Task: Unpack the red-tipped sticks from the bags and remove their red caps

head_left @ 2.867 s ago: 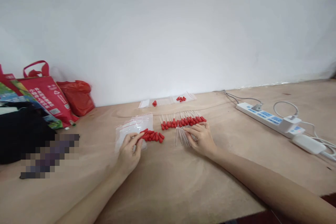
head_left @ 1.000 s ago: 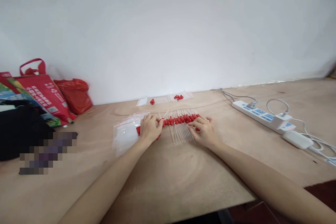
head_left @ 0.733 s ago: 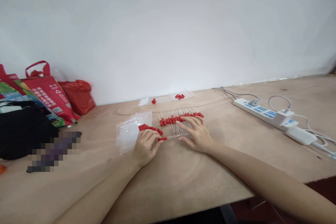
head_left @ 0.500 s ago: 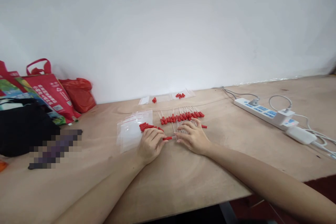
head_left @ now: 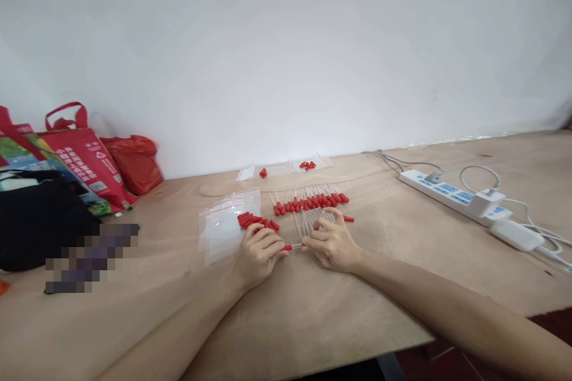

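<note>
Between my two hands lies one thin clear tube with a red rubber cap point(head_left: 292, 246). My left hand point(head_left: 260, 253) is closed, pinching the red cap end. My right hand point(head_left: 331, 243) is closed on the clear tube end. Both hands rest on the wooden table point(head_left: 313, 309). Just beyond my right hand lie loose clear tubes point(head_left: 308, 221), and behind them a row of red-capped tubes point(head_left: 310, 200). A small heap of loose red caps point(head_left: 255, 221) lies beyond my left hand, beside a stack of clear zip bags point(head_left: 222, 226).
Red shopping bags point(head_left: 89, 158) and a black bag point(head_left: 40, 223) stand at the left by the wall. A white power strip point(head_left: 451, 195) with a plugged charger and cables lies at the right. More bags with red caps point(head_left: 290, 168) lie near the wall.
My left hand took a red cap from the heap and my right a tube; both hands drew back toward me with the cap now on the tube end between them.
</note>
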Tool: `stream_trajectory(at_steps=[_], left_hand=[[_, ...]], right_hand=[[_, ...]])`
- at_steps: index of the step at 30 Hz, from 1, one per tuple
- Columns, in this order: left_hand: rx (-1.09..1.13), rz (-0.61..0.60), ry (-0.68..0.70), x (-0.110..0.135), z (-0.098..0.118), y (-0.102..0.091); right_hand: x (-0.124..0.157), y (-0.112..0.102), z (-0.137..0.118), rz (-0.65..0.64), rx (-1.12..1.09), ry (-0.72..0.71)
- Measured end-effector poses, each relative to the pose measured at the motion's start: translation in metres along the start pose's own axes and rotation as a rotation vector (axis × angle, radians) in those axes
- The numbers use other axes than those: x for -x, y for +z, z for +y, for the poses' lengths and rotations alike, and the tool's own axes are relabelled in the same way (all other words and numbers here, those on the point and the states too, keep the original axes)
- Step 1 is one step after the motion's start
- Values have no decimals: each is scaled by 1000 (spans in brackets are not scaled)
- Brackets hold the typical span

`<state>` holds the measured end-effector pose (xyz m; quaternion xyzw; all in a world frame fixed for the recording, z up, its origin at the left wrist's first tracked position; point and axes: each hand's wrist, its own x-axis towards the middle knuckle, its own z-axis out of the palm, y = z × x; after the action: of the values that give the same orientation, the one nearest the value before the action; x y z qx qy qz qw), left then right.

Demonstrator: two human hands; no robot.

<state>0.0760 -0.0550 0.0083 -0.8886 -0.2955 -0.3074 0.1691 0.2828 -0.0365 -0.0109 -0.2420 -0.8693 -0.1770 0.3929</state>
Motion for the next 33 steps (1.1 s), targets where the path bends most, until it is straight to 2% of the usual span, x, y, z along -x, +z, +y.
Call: stream_trajectory(at_steps=[5,9,13,18,22,24,29,33], left_hand=[[11,27,16,3,-1,-1],[5,94,-55,16,-15,-6],[51,162,-245,25,-30,-8],[-26,273,-639,27,-58,-8],[60,182,-854,25,-87,-13],[109,127,-915,21,-96,-15],[89,-12,-898,9,-103,-10],[83,-82,-872,13,-103,0]], right_hand=[[3,-3,3,7,-6,-10],[12,-10,19,14,-15,129],[13,-10,26,1,-71,331],[1,1,17,-66,-54,444],[-10,8,17,-120,-3,465],[-16,13,18,-160,42,444],[-26,26,14,-256,169,398],[-27,27,6,-311,180,400]])
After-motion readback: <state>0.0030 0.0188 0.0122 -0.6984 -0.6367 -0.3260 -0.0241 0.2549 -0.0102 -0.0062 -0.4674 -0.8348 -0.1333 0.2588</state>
